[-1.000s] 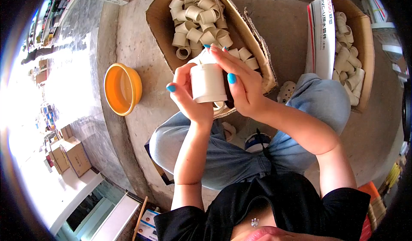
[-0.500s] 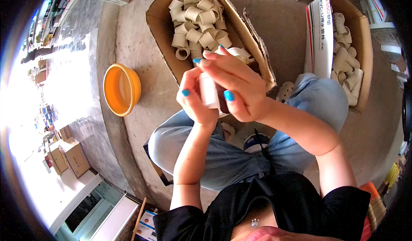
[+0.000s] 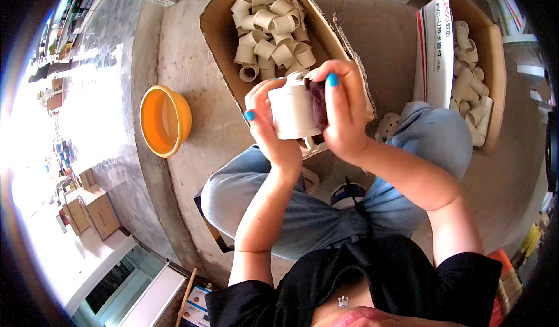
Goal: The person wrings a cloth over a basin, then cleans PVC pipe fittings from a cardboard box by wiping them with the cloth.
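Between my hands is a white PVC pipe fitting (image 3: 291, 112), wide and cylindrical, raised over the near end of an open carton. My left hand (image 3: 271, 130) grips it from the left, thumb along its near side. In my right hand (image 3: 347, 114) a dark maroon cloth (image 3: 317, 103) is pinched and pressed against the fitting's right side. The right fingertips curl over the top, so part of the cloth is hidden. Just beyond, several cream pipe fittings (image 3: 265, 36) lie heaped in the cardboard box (image 3: 326, 30).
At the left stands an orange basin (image 3: 166, 121) on the concrete floor. A second carton (image 3: 435, 53) at the right holds more cream fittings (image 3: 473, 88). My bent knees (image 3: 439, 138) flank the near end of the middle box. Brown boxes (image 3: 99, 210) sit far left.
The fitting has turned and shows a wider side now. My right hand has shifted from across its top to its right side, with the cloth now plainly visible.
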`<state>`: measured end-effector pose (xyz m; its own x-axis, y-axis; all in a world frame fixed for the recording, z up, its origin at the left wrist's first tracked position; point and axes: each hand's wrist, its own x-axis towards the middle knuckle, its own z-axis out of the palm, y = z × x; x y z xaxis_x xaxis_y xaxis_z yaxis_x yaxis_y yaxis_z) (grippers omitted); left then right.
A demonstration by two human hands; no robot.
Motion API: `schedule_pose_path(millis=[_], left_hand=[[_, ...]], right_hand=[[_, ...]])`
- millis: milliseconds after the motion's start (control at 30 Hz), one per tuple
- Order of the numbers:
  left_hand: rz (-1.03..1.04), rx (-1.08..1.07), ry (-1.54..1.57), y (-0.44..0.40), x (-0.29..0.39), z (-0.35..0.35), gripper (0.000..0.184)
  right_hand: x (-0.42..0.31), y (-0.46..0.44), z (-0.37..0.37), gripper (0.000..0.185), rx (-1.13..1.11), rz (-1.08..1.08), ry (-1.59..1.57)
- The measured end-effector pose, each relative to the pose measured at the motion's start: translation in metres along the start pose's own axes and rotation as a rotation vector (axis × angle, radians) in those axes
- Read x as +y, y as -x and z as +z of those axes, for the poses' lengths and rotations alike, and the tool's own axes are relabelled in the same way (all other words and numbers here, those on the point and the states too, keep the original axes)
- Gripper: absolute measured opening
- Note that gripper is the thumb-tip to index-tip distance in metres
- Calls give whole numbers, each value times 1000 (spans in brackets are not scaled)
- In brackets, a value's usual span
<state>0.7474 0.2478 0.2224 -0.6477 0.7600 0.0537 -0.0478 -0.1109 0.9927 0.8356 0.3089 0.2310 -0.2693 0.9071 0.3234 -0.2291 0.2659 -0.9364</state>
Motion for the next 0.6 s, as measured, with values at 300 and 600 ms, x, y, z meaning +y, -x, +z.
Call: schedule_pose_path(millis=[300,600], left_hand=[[380,-132,-388,4,-3,7,73],[379,-68,-292,6,-2,6,70]], right_hand=[[-23,-38,-9,5,-208,-154,319],[-44,-28,1,13,-433,-240,596]])
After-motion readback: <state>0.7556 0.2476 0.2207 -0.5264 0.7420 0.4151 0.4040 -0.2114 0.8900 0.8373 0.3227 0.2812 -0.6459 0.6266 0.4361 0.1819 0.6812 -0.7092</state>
